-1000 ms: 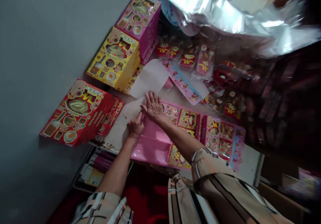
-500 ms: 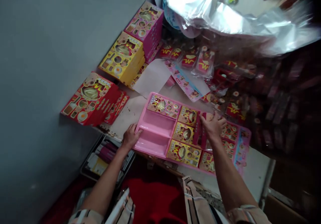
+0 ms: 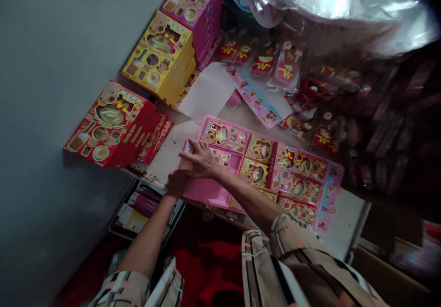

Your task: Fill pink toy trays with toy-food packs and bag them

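A shallow pink tray [image 3: 206,191] with compartments lies on the table in front of me. My left hand [image 3: 177,183] is closed on its left edge, the fingers partly hidden. Reaching across, my right hand [image 3: 200,161] grips a small pink printed box [image 3: 223,156] in the middle left compartment and covers much of it. Another pink box [image 3: 225,135] fills the compartment behind. Small yellow boxes [image 3: 254,173] sit in the middle column. To their right are pink boxes [image 3: 284,164] and red boxes [image 3: 301,188].
Stacks of red boxes [image 3: 108,123], yellow boxes [image 3: 158,52] and magenta boxes [image 3: 206,22] line the wall. Bagged red toys [image 3: 285,66], a white sheet [image 3: 206,91] and a printed strip [image 3: 255,96] lie behind the tray. A bin [image 3: 138,210] stands below the table edge.
My right hand has moved left from the tray's right-hand compartments to the middle left one, where a pink box now lies. My left hand stays at the tray's left edge.
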{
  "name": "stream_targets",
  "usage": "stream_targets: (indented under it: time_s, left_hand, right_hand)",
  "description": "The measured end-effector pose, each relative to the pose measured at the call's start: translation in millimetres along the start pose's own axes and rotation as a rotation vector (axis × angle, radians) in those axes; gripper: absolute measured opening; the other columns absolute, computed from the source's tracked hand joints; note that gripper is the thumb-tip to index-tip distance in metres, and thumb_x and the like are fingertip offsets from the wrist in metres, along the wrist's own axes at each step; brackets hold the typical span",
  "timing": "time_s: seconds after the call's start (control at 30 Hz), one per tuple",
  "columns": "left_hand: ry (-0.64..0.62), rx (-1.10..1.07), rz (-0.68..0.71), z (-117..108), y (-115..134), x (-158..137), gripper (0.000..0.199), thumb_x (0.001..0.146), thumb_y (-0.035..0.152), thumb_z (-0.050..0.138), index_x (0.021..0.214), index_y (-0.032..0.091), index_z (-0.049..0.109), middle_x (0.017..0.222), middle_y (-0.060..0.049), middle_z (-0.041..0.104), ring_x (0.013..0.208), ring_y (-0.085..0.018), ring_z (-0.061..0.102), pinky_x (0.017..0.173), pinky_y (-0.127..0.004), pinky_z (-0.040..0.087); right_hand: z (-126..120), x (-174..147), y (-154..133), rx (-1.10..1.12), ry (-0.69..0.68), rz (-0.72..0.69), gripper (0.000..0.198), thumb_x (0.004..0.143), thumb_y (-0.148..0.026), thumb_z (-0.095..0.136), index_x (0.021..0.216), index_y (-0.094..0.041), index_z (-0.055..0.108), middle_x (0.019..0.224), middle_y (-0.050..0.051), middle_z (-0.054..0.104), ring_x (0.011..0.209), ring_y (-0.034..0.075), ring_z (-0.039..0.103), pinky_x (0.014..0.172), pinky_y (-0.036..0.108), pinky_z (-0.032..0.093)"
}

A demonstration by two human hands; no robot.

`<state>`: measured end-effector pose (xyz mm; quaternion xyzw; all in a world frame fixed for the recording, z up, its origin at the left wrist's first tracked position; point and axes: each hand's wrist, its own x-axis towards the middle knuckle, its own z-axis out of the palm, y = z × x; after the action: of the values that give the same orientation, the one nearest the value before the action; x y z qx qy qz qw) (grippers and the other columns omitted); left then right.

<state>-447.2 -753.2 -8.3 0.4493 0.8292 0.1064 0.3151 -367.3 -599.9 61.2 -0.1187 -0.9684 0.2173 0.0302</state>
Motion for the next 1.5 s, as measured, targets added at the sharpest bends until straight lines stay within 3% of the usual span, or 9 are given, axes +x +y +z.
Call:
stream_targets:
  time_s: [0.2, 0.47, 0.73, 0.9, 1.07, 1.13, 1.23, 1.37, 1.5]
  left_hand:
    - [0.05, 0.032, -0.04, 4, -3, 1, 0.055, 0.095, 0.046, 0.047, 0.13, 0.007, 0.065, 0.093, -0.021, 0.075, 0.092, -0.032, 0.072, 0.074, -0.033, 0.044]
    - [0.136, -0.04, -0.098, 8, 10, 1, 0.06, 0.101, 0.05, 0.041, 0.149, 0.017, 0.054, 0.101, -0.019, 0.076, 0.09, -0.029, 0.071, 0.077, -0.032, 0.044]
    - [0.124, -0.038, -0.107, 4, 17, 2, 0.057, 0.097, 0.037, 0.047, 0.149, 0.015, 0.053, 0.095, -0.019, 0.076, 0.087, -0.03, 0.071, 0.078, -0.034, 0.046]
    - [0.043, -0.263, -0.044, -15, 3, -19, 0.056, 0.094, 0.048, 0.052, 0.145, 0.025, 0.056, 0.101, -0.009, 0.076, 0.088, -0.024, 0.07, 0.076, -0.028, 0.047]
    - [0.074, -0.54, -0.088, -16, -11, -60, 0.047, 0.087, 0.06, 0.057, 0.109, 0.021, 0.069, 0.093, -0.003, 0.074, 0.083, -0.019, 0.066, 0.075, -0.026, 0.047]
    - [0.043, -0.56, -0.08, -17, -10, -64, 0.043, 0.087, 0.059, 0.056, 0.098, 0.02, 0.069, 0.093, -0.004, 0.073, 0.085, -0.019, 0.065, 0.077, -0.027, 0.047]
    - [-0.056, -0.603, -0.023, -24, -12, -56, 0.043, 0.083, 0.06, 0.055, 0.088, 0.018, 0.066, 0.082, -0.002, 0.068, 0.079, -0.018, 0.061, 0.074, -0.027, 0.046]
    - [-0.258, -0.688, 0.047, -35, -23, -40, 0.045, 0.078, 0.062, 0.059, 0.079, 0.018, 0.059, 0.071, 0.002, 0.058, 0.068, -0.015, 0.052, 0.064, -0.024, 0.043]
    - [-0.509, -0.778, 0.079, -43, -30, -26, 0.047, 0.074, 0.06, 0.066, 0.086, 0.015, 0.064, 0.074, 0.0, 0.061, 0.069, -0.015, 0.054, 0.063, -0.023, 0.047]
  right_hand:
    - [-3, -12, 23, -0.005, -0.043, -0.075, 0.069, 0.079, -0.069, 0.07, 0.134, -0.027, 0.065, 0.155, 0.017, 0.037, 0.14, 0.039, 0.031, 0.113, 0.055, 0.025]
    - [4, -6, 12, -0.088, 0.119, 0.323, 0.029, 0.102, -0.037, 0.047, 0.111, -0.017, 0.066, 0.162, 0.015, 0.038, 0.155, 0.03, 0.021, 0.127, 0.058, 0.013]
    - [24, 6, 4, -0.172, 0.048, 0.405, 0.066, 0.103, -0.038, 0.046, 0.162, -0.015, 0.027, 0.171, 0.015, 0.015, 0.16, 0.031, 0.004, 0.127, 0.062, -0.001]
    - [-31, -22, 16, -0.173, 0.046, 0.41, 0.071, 0.101, -0.054, 0.049, 0.16, -0.019, 0.032, 0.168, 0.017, 0.025, 0.158, 0.033, 0.014, 0.126, 0.059, 0.014]
    - [-125, -140, 83, -0.377, 0.412, 1.029, 0.096, 0.086, -0.069, 0.064, 0.158, -0.015, 0.03, 0.16, 0.026, 0.029, 0.149, 0.041, 0.027, 0.116, 0.06, 0.031]
    - [-142, -176, 119, -0.386, 0.404, 1.313, 0.113, 0.072, -0.073, 0.075, 0.157, -0.013, 0.03, 0.154, 0.03, 0.033, 0.142, 0.046, 0.033, 0.11, 0.062, 0.034]
    - [-140, -194, 154, -0.351, 0.292, 1.445, 0.111, 0.068, -0.074, 0.077, 0.153, -0.014, 0.039, 0.145, 0.03, 0.042, 0.136, 0.047, 0.038, 0.108, 0.062, 0.033]
    - [-122, -180, 119, -0.372, 0.378, 1.27, 0.09, 0.077, -0.063, 0.072, 0.151, -0.021, 0.043, 0.139, 0.023, 0.045, 0.129, 0.042, 0.042, 0.105, 0.059, 0.035]
    - [-91, -142, 5, -0.136, 0.242, 0.593, 0.084, 0.079, -0.057, 0.069, 0.152, -0.027, 0.042, 0.141, 0.017, 0.042, 0.128, 0.039, 0.042, 0.107, 0.054, 0.037]
